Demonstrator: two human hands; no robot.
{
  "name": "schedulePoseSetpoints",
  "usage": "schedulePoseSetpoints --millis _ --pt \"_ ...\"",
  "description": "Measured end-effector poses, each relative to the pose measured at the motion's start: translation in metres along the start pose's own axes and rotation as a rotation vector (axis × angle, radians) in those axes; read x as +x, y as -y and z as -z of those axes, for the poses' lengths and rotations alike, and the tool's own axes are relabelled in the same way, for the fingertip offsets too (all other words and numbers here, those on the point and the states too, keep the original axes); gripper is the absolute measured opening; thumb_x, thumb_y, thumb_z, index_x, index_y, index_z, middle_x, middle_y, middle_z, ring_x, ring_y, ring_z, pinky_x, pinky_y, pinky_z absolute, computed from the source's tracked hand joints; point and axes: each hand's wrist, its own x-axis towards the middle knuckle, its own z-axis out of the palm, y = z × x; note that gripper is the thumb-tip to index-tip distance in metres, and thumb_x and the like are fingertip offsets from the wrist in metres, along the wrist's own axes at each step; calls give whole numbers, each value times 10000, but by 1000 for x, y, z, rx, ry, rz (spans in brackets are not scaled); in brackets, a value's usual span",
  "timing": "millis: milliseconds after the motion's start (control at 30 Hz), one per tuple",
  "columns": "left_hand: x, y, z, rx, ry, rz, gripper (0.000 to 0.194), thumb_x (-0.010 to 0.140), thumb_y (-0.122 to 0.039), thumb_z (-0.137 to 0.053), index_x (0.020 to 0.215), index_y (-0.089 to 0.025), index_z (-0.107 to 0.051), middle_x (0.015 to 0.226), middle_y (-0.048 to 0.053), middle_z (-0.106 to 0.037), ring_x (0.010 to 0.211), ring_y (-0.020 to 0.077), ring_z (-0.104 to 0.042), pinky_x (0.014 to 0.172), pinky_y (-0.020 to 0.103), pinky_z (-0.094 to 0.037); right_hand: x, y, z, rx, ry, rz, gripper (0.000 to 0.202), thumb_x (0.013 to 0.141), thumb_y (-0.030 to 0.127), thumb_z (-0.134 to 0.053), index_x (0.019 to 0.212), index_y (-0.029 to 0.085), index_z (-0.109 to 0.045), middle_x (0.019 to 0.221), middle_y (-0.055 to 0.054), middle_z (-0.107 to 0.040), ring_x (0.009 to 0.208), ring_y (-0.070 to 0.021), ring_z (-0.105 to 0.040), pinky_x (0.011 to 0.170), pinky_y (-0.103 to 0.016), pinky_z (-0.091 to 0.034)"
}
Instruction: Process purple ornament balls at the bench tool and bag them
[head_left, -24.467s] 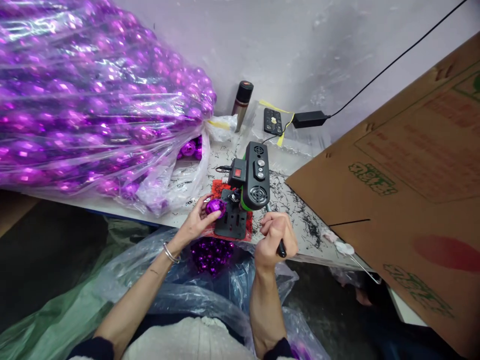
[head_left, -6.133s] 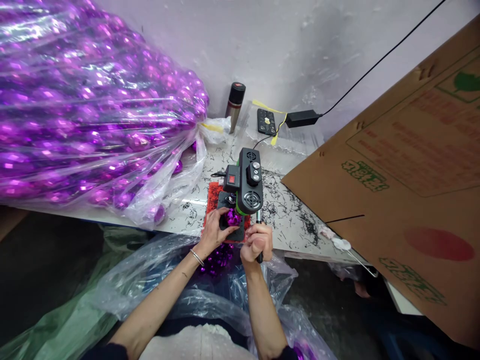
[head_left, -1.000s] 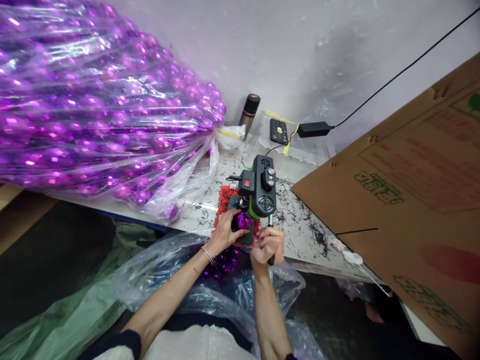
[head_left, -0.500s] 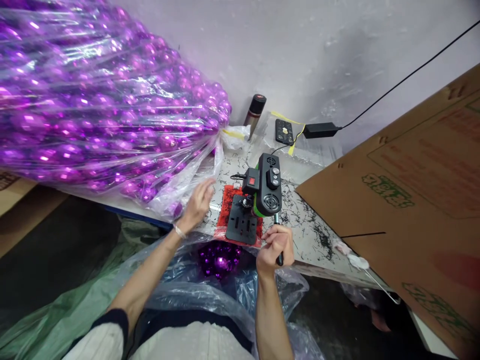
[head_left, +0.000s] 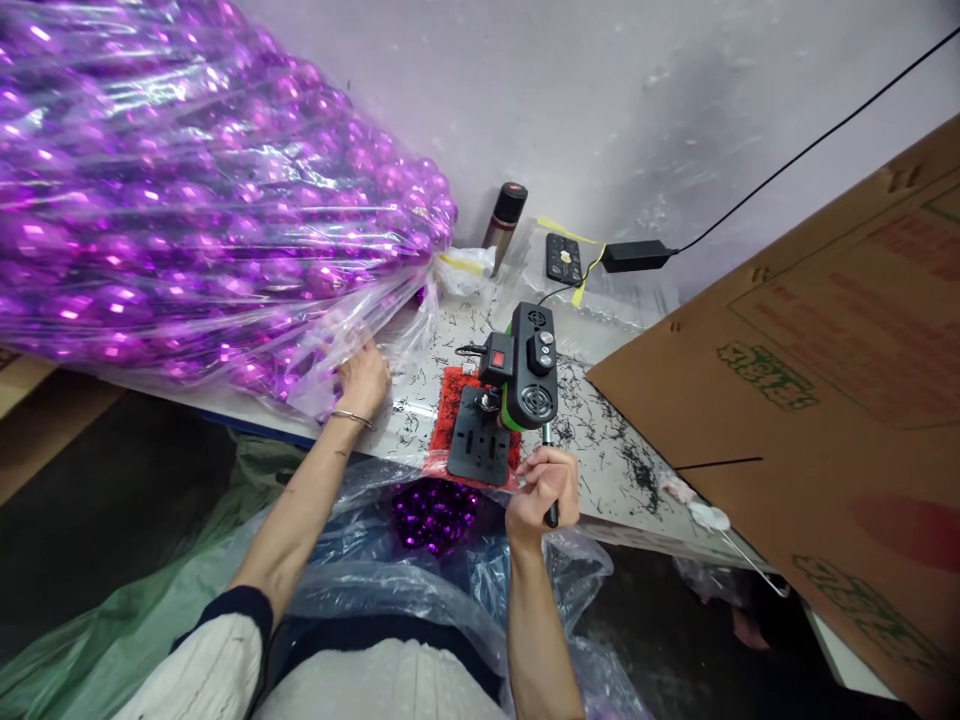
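From where I stand, the person's left hand point(head_left: 365, 380) is down at the loose mouth of a big clear plastic bag point(head_left: 364, 310) full of shiny purple faceted balls point(head_left: 225, 220). Folds of film cover the fingertips, so I can't tell whether those fingers are spread or pinching something. The right hand point(head_left: 544, 497) is wrapped snugly around the black grip of a metal lever point(head_left: 547, 436) on a small black-and-green machine point(head_left: 534, 365), presumably to have it ready while the other hand reaches. A black slotted metal plate point(head_left: 478, 445) sits under the machine's front on a red mat point(head_left: 448, 392), which probably stops it slipping. More purple balls point(head_left: 435, 515) lie just below the front edge, in clear plastic draped near the lap, placed, I'd guess, for a short drop.

Between bag and mat runs a strip of white surface point(head_left: 420, 330) strewn with black bits, giving the left arm a lane. On the right, a large brown cardboard box point(head_left: 810, 400) closes in, though the lever stands apart from it.
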Motion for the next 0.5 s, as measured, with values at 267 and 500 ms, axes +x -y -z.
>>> schedulePoseSetpoints --millis 267,500 --pt "41 20 20 -179 -126 62 469 1058 -502 -603 1365 -156 -675 1411 236 -701 1538 519 -491 1284 736 -319 -2 -1 1 -25 -4 2 413 1128 312 -454 728 234 -522 764 18 -580 662 -128 -593 602 -297 -486" --pt "43 16 8 -42 106 -185 594 978 -385 -768 1506 -158 -619 1471 232 -676 1495 469 -551 1255 637 -424 -5 -4 0 -3 -6 -3 389 1121 291 -453 742 235 -521 770 24 -576 660 -126 -590 596 -292 -481"
